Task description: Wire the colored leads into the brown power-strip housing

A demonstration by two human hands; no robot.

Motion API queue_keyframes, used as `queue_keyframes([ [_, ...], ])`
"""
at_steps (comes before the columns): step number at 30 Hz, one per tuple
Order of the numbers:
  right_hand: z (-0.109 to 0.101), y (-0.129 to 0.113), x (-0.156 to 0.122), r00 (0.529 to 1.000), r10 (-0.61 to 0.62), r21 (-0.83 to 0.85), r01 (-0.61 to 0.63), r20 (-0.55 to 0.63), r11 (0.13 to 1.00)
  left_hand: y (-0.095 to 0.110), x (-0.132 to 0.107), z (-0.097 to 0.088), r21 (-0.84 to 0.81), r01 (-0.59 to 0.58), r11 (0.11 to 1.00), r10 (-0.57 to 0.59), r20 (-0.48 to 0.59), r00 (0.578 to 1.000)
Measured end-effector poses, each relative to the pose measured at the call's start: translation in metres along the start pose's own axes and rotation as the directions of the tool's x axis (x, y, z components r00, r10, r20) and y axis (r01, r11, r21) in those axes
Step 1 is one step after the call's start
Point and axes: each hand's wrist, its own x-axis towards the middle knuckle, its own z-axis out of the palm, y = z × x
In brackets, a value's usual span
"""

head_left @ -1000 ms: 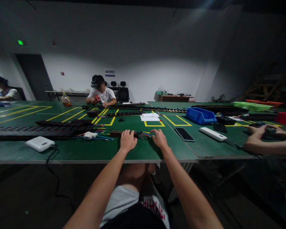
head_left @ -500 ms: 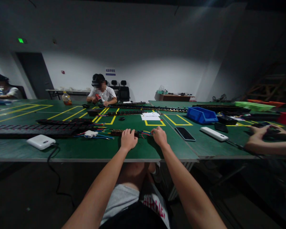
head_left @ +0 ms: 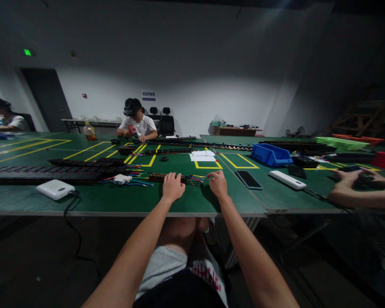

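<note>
My left hand (head_left: 173, 187) lies over a narrow dark module (head_left: 156, 178), gripping it against the table with the fingers curled across its right part. Coloured wires (head_left: 195, 178) in red, yellow and blue stick out of the module's right end. Just beyond their tips is my right hand (head_left: 218, 185), its index finger stretched toward the wire ends and the other fingers bent; no wire shows between them. Left of the module, more loose wires (head_left: 141, 184) and a white connector block (head_left: 122, 179) lie beside a long dark strip assembly (head_left: 77, 173).
A white power bank (head_left: 55, 189) with a black cable sits at left. To my right are a phone (head_left: 249, 179), another white power bank (head_left: 287, 180) and a blue bin (head_left: 271, 155). White papers (head_left: 202, 156) lie ahead. Co-workers sit opposite, far left and at right.
My right hand has shifted slightly right, away from the wire tips, and its index finger has straightened. The left hand stays on the module.
</note>
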Motion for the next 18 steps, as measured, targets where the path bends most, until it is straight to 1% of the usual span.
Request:
queue_keyframes([
  [3, 0.0022, 0.001, -0.0005, 0.997, -0.037, 0.029, 0.035, 0.072, 0.999, -0.0002, 0.0001, -0.0003, -0.005, 0.001, 1.0, -0.001, 0.004, 1.0],
  [5, 0.0029, 0.0007, -0.0005, 0.995, -0.032, 0.027, 0.03, 0.098, 0.999, -0.0004, 0.0002, -0.0001, -0.01, 0.002, 1.0, -0.002, 0.007, 1.0],
  [10, 0.0033, 0.0002, 0.0006, 0.998, 0.001, -0.001, -0.001, 0.065, 1.0, -0.001, 0.0005, 0.0009, -0.011, -0.004, 1.0, 0.004, 0.008, 1.0],
  [12, 0.005, 0.0013, 0.0003, 0.996, -0.012, -0.009, 0.013, 0.092, 1.0, -0.0014, 0.0005, 0.0016, -0.011, -0.007, 1.0, 0.007, 0.007, 1.0],
  [15, 0.0088, 0.0036, -0.0008, 0.985, -0.036, -0.028, 0.042, 0.166, 0.999, -0.0018, 0.0004, 0.0024, 0.0, -0.01, 1.0, 0.01, 0.0, 1.0],
  [16, 0.0098, 0.0042, -0.001, 0.984, -0.043, -0.029, 0.048, 0.175, 0.998, -0.0019, 0.0004, 0.0026, 0.006, -0.01, 1.0, 0.01, -0.001, 1.0],
  [18, 0.0107, 0.0047, -0.0008, 0.988, -0.048, -0.019, 0.051, 0.144, 0.999, -0.002, 0.0003, 0.0028, 0.012, -0.009, 1.0, 0.009, -0.003, 1.0],
])
